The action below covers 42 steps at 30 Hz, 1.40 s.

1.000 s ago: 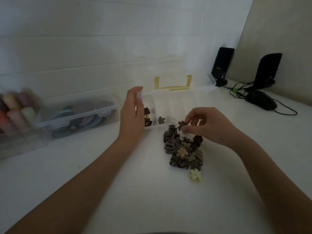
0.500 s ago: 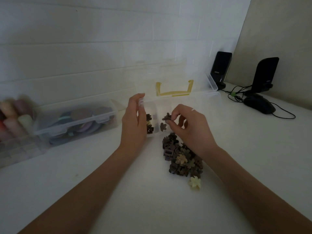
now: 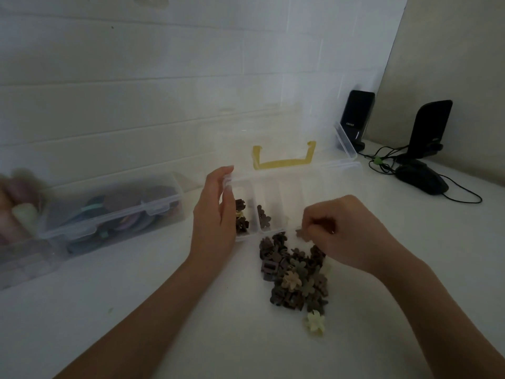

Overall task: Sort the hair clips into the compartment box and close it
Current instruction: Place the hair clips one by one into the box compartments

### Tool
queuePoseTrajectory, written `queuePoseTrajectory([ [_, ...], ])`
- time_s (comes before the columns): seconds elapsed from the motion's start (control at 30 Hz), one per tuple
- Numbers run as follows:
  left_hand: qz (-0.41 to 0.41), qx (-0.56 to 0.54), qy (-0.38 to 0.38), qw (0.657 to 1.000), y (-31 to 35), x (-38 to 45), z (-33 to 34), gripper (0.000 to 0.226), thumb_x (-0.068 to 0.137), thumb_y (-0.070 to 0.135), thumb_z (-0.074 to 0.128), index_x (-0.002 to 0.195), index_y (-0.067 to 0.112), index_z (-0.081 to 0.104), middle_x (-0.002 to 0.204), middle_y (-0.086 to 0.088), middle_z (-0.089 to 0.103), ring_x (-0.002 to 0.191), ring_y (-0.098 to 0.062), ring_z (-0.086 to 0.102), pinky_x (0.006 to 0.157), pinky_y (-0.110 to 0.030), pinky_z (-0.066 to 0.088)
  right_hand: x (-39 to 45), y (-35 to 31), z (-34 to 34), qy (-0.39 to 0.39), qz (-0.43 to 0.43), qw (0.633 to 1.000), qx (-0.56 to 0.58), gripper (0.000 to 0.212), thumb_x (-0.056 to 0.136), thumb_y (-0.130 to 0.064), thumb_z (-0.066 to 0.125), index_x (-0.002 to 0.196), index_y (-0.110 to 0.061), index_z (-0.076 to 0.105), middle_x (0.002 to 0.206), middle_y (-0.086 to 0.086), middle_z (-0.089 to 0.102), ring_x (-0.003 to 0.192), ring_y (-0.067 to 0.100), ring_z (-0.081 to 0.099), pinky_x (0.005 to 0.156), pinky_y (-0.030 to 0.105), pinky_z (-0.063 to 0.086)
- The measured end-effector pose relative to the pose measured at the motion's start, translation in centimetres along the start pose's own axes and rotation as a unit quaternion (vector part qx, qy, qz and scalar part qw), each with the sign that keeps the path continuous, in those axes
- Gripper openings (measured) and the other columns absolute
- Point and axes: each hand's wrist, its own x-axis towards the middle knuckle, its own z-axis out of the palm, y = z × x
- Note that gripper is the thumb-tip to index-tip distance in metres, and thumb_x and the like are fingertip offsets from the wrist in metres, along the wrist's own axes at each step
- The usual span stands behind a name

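Clear plastic compartment box (image 3: pixel 295 184) is being steadied by the left hand (image 3: pixel 214 214), fingers gripping its left wall. The right hand (image 3: pixel 341 231) is pinching a pale clip (image 3: pixel 302 233) above the pile (image 3: pixel 296 274); it is best lifted clear, then dropped with matching colours

The room is dim and grey. A soft yellowish glow sits on the clear plastic compartment box (image 3: pixel 295 187). The pastel things at the far left edge (image 3: pixel 19 203) are blurry. The white wall lines bend near the edges. Shadows are faint.
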Motion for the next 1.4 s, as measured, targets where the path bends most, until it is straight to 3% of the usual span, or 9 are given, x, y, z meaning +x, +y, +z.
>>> queuePoseTrajectory([
  [0.23, -0.02, -0.013, -0.001, 1.0, 0.1, 0.1, 0.0, 0.026, 0.103, 0.022, 0.034, 0.125, 0.029, 0.046, 0.096, 0.003, 0.057, 0.074, -0.002, 0.052, 0.066, -0.01, 0.04, -0.1, -0.3, 0.0, -0.096, 0.04, 0.991, -0.084, 0.032, 0.085, -0.03, 0.052, 0.111, -0.045, 0.064, 0.049, -0.047, 0.041, 0.053, -0.015, 0.047, 0.048, 0.012, 0.022],
  [0.37, -0.058, -0.035, 0.001, 0.998, -0.1, 0.4, -0.3, 0.027, 0.102, 0.028, 0.038, 0.128, 0.035, 0.045, 0.122, 0.0, 0.058, 0.107, -0.022, 0.058, 0.092, -0.034, 0.051, -0.2, -0.3, 0.8, -0.066, 0.011, 0.993, -0.102, 0.041, 0.092, -0.029, 0.047, 0.125, -0.054, 0.049, 0.043, -0.017, 0.042, 0.044, -0.001, 0.04, 0.05, 0.01, 0.027],
  [0.43, -0.066, -0.035, 0.0, 0.997, -0.3, 0.4, -0.5, 0.029, 0.1, 0.033, 0.039, 0.128, 0.04, 0.043, 0.125, 0.003, 0.057, 0.112, -0.022, 0.057, 0.094, -0.048, 0.05, -0.1, 0.0, 1.3, -0.07, 0.006, 0.992, -0.101, 0.043, 0.094, -0.034, 0.043, 0.131, -0.055, 0.038, 0.067, -0.021, 0.059, 0.056, -0.002, 0.042, 0.058, 0.014, 0.033],
  [0.53, -0.073, -0.03, 0.006, 0.997, -0.2, 0.4, -0.5, 0.03, 0.101, 0.03, 0.041, 0.129, 0.039, 0.043, 0.125, 0.009, 0.056, 0.114, -0.013, 0.055, 0.095, -0.047, 0.048, -0.1, 0.6, 1.9, -0.076, 0.013, 0.989, -0.124, 0.043, 0.096, -0.04, 0.038, 0.135, -0.057, 0.028, 0.097, -0.015, 0.067, 0.073, 0.004, 0.053, 0.066, 0.019, 0.037],
  [0.7, -0.064, -0.04, 0.002, 0.997, 0.1, 0.3, -0.3, 0.03, 0.101, 0.025, 0.04, 0.13, 0.03, 0.046, 0.121, 0.018, 0.055, 0.11, 0.002, 0.054, 0.093, -0.025, 0.049, 0.1, 0.9, 2.9, -0.058, 0.022, 0.987, -0.151, 0.033, 0.095, -0.045, 0.04, 0.127, -0.052, 0.039, 0.106, -0.012, 0.066, 0.091, 0.012, 0.063, 0.072, 0.025, 0.042],
  [0.83, -0.052, -0.038, 0.0, 0.998, 0.4, 0.3, -0.3, 0.03, 0.101, 0.02, 0.04, 0.13, 0.023, 0.047, 0.12, 0.023, 0.052, 0.108, 0.014, 0.049, 0.086, -0.002, 0.039, 0.1, 0.6, 2.8, -0.051, 0.024, 0.99, -0.129, 0.021, 0.093, -0.045, 0.045, 0.114, -0.044, 0.048, 0.075, -0.012, 0.057, 0.073, 0.01, 0.056, 0.058, 0.021, 0.036],
  [1.0, -0.04, -0.029, -0.008, 0.999, 0.0, 0.3, -0.4, 0.03, 0.102, 0.021, 0.039, 0.131, 0.025, 0.045, 0.119, 0.027, 0.05, 0.108, 0.011, 0.051, 0.087, -0.006, 0.041, 0.1, 0.5, 2.0, -0.02, 0.02, 0.997, -0.069, 0.009, 0.087, -0.043, 0.056, 0.086, -0.034, 0.055, 0.057, -0.012, 0.048, 0.054, 0.002, 0.045, 0.052, 0.016, 0.033],
  [1.23, -0.027, -0.009, -0.011, 1.0, 0.1, 0.3, -0.6, 0.031, 0.102, 0.021, 0.036, 0.132, 0.025, 0.043, 0.121, 0.016, 0.053, 0.102, -0.007, 0.055, 0.082, -0.007, 0.042, 0.5, 0.4, 1.5, 0.082, 0.052, 0.971, 0.216, 0.011, 0.078, -0.028, 0.069, 0.073, -0.024, 0.061, 0.085, -0.013, 0.068, 0.066, 0.011, 0.062, 0.054, 0.012, 0.042],
  [1.4, 0.013, 0.025, -0.031, 0.999, -0.2, 0.2, -0.7, 0.033, 0.103, 0.019, 0.031, 0.134, 0.023, 0.039, 0.123, 0.029, 0.045, 0.111, 0.014, 0.047, 0.094, -0.008, 0.037, 0.5, -0.5, 2.5, 0.116, 0.054, 0.948, 0.293, 0.011, 0.081, -0.018, 0.069, 0.074, -0.02, 0.061, 0.08, -0.01, 0.071, 0.066, 0.01, 0.062, 0.053, 0.013, 0.044],
])
